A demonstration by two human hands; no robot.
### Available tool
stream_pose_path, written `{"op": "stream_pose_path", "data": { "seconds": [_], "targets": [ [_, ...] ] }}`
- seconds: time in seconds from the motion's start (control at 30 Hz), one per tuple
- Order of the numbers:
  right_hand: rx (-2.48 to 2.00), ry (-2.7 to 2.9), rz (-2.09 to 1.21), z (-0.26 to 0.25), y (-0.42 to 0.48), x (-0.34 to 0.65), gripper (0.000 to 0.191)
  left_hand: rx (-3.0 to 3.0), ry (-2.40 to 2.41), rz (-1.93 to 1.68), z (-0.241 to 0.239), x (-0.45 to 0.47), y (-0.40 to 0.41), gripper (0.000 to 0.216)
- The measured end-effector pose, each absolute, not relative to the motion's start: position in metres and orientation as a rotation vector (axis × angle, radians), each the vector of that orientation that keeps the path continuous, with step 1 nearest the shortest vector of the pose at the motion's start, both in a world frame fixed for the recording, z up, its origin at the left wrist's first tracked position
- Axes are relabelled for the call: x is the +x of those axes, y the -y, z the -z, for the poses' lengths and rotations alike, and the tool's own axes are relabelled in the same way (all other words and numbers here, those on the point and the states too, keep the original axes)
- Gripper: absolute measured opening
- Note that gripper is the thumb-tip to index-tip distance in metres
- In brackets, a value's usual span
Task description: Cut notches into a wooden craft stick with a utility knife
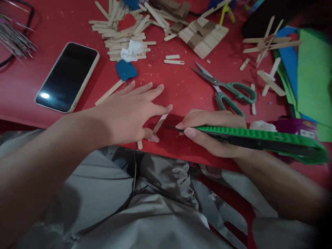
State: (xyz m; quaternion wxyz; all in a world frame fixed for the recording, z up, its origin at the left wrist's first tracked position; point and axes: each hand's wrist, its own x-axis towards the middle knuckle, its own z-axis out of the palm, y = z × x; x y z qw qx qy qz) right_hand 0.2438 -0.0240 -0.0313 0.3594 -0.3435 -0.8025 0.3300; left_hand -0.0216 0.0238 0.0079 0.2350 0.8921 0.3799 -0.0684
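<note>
Thin wooden stick [160,122]: pale and narrow, lying on the red table [181,86] near its front edge, left of and nearer the wearer than the scissors [220,83], the reference for places here. Its middle is hidden under the left hand [127,116]; a rounded wooden end shows below the thumb, but whether it belongs to the same stick cannot be told. The left hand lies flat, fingers spread wide, with index fingertip and thumb on the stick. The right hand [216,119], just nearer the wearer than the scissors, grips a green cutter [259,135] closed between thumb and fingers; its dark blade points at the stick, tip hard to make out, contact not evident. Beyond and left of the scissors lies a stick pile [127,38], cut off by the upper border; farther left, a phone [67,77]. Right of the scissors: green sheets [315,76], cut off.
</note>
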Motion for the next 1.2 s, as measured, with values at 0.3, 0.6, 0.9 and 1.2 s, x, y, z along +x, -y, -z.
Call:
{"op": "stream_pose_path", "data": {
  "seconds": [0.3,0.6,0.9,1.2],
  "targets": [
    [-0.925,2.068,-0.876,0.032,0.023,0.24,0.016,2.424,-1.049,0.133,-0.004,-0.023,-0.024,0.068],
    [-0.914,2.131,-0.917,0.022,0.021,0.241,0.016,2.445,-1.035,0.186,-0.006,-0.022,-0.026,0.075],
    [-0.869,2.146,-0.907,0.022,0.02,0.24,0.015,2.46,-1.034,0.149,-0.004,-0.023,-0.025,0.068],
    [-0.883,2.101,-0.894,0.024,0.022,0.237,0.013,2.496,-1.043,0.166,-0.004,-0.021,-0.024,0.077]
  ]
}}
